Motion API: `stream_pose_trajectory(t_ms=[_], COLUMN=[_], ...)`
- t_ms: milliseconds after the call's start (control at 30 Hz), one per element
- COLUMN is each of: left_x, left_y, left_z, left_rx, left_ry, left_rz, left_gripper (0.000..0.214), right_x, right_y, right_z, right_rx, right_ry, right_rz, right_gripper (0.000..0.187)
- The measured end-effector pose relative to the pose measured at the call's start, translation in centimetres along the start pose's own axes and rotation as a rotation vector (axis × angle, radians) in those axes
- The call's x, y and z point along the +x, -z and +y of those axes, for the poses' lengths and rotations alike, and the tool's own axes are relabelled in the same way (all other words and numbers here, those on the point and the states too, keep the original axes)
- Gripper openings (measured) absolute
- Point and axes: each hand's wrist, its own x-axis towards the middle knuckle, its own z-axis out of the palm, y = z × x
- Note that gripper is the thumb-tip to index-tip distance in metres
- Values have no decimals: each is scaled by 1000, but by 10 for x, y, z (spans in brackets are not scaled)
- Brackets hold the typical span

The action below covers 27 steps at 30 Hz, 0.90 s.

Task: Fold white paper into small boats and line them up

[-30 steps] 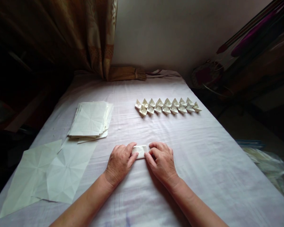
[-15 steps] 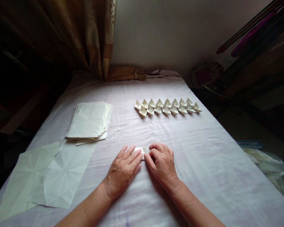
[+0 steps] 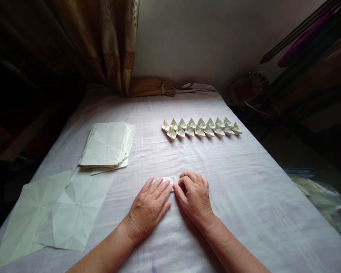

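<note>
A small folded white paper piece (image 3: 170,179) lies on the pale cloth-covered table (image 3: 244,197). My left hand (image 3: 150,206) lies flat on it with fingers stretched out, covering most of it. My right hand (image 3: 194,197) is beside it on the right, fingers curled and pinching the paper's right end. Only the paper's far edge shows between the hands.
Two rows of several small folded paper boats (image 3: 200,128) sit further back on the right. A stack of creased white sheets (image 3: 108,144) lies at the left, with two loose creased sheets (image 3: 53,212) nearer. A curtain (image 3: 102,45) hangs at the back left.
My left hand went from pinching the paper's left end to lying flat over it with fingers stretched out. The right hand has barely moved.
</note>
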Motion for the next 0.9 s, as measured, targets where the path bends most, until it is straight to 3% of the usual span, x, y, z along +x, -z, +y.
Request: stream_pose_trajectory(t_ms=[333, 633, 900], left_x=[0, 1, 0], left_y=[0, 1, -2], left_z=[0, -1, -1], left_rx=[-21, -27, -20], left_ry=[10, 5, 11], left_rz=[-3, -16, 0], left_gripper=[44, 42, 42], right_x=[0, 0, 0], right_y=[0, 2, 2], right_z=[0, 0, 0], right_rx=[-20, -13, -42], right_ry=[-8, 0, 27], right_rz=[2, -25, -18], right_gripper=[5, 15, 11])
